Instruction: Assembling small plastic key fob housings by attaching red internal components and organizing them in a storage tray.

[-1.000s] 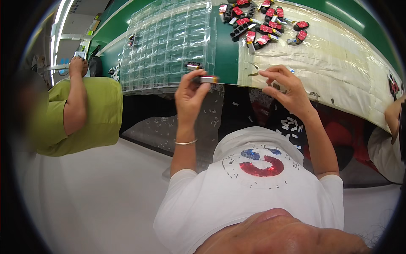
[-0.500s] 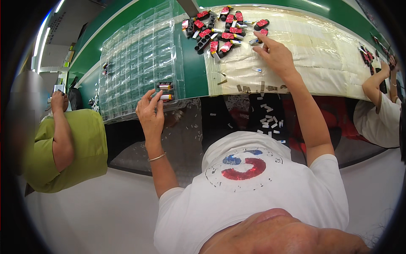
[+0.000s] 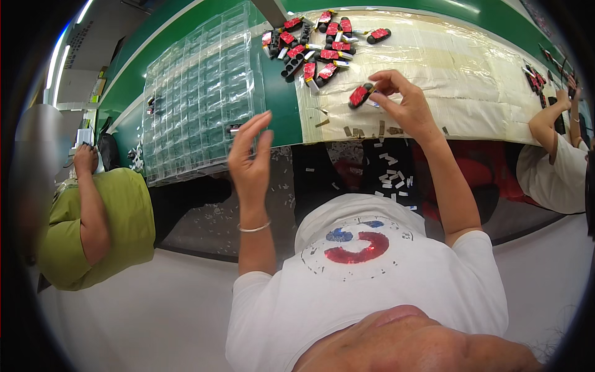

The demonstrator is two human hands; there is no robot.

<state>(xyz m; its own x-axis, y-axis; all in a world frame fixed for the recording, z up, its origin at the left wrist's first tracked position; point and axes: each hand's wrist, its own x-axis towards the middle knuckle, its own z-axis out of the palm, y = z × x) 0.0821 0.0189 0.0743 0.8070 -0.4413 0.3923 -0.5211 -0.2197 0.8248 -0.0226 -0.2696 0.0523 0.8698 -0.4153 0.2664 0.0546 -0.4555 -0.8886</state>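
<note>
In the head view, the right hand (image 3: 406,110) has its grip closed in a pinch, thumb and forefinger, on the end of a red-faced black module (image 3: 359,95). The module is tilted, red side up, over the cream film-covered pad (image 3: 471,80) on the green surface (image 3: 285,121); whether it rests on the pad or is lifted off it, I cannot tell. The left hand (image 3: 251,161) has its fingers raised and parted from the thumb, with nothing visible in its grip, at the near right corner of the clear compartment tray (image 3: 204,74); whether it touches the tray is unclear.

To handle this piece well, I would pinch the rigid black body rather than any thin attached part, press lightly, and keep the fingertips off the red face. Similar modules in the pile (image 3: 341,46) carry flat silver pieces that look easy to bend or tug loose, so a module lying against others is best freed gently. The left hand would do well to stay clear of the thin tray walls.

The tray is divided into a grid of cells, mostly without visible contents. A dark-and-silver piece (image 3: 233,128) sits near its right side, partly behind the left hand, and small dark items (image 3: 150,105) lie toward its left edge, too small to identify.
</note>
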